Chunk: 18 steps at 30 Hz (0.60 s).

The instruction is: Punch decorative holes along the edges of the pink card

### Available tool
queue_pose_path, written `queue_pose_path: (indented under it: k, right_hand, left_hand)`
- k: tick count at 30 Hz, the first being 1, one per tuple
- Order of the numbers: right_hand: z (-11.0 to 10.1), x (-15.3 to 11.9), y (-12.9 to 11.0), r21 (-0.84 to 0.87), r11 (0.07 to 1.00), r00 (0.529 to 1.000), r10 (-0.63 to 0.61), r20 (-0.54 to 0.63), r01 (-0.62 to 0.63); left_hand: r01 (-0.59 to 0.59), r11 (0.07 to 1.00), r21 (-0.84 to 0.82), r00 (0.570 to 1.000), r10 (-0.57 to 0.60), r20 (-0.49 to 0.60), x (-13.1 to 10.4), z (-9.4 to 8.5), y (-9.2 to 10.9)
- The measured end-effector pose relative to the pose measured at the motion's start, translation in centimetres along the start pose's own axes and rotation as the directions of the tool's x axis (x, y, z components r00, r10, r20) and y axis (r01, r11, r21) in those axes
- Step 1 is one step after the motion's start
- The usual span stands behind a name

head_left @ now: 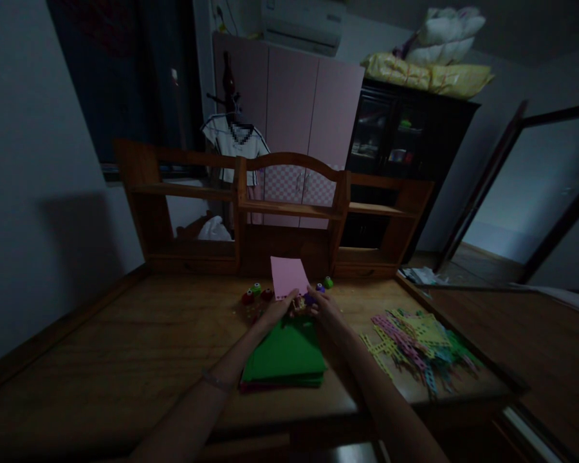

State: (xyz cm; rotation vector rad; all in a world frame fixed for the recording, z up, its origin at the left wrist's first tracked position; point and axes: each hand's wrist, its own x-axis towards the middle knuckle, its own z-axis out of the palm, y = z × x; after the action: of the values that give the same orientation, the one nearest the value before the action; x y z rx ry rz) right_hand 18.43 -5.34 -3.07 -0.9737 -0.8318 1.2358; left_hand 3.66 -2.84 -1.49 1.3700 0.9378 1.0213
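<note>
A pink sheet [289, 276] with small holes or marks along its near edge is at the middle of the desk. My left hand [284, 307] is closed at the sheet's near edge, its fingers by a small tan thing too small to make out. Opposite it, my right hand [322, 305] pinches a purple punch [309, 298] at the sheet's near right corner. Beneath both hands lies a stack of green sheets [287, 354] with dark red ones at the bottom.
Red punches [248, 297] and a green punch [256, 288] stand left of the sheet; another green punch [328, 282] stands to the right. Punched colored strips [415, 341] are piled on the desk's right side. A wooden shelf [289, 209] rises behind.
</note>
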Motion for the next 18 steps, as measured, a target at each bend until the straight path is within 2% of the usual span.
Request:
queue_pose_path:
  k: [3,6,9,14,18]
  right_hand:
    - [0.4,-0.6,-0.4,-0.038,0.999,0.998,-0.036,0.043,0.037]
    - [1.0,-1.3,-1.0,-0.049,0.993,0.99,-0.106,0.093,0.11]
    - [1.2,-1.6,-1.4,-0.066,0.988,0.987,-0.136,0.088,0.142]
    - [1.0,-1.4,-1.4,-0.081,0.986,0.986,-0.14,0.086,0.147]
    - [0.9,-1.4,-1.3,-0.081,0.987,0.987,-0.134,0.084,0.141]
  left_hand:
    - [-0.033,0.999,0.029,0.999,0.033,0.022,0.0,0.1,-0.2]
    - [-0.16,0.987,0.02,0.985,0.161,-0.066,-0.3,0.3,0.0]
    - [-0.265,0.964,0.038,0.955,0.268,-0.126,-0.9,0.3,0.5]
    - [-0.229,0.963,0.141,0.965,0.244,-0.099,-1.4,0.0,1.0]
    - [-0.261,0.951,0.164,0.957,0.277,-0.085,-1.2,0.0,0.8]
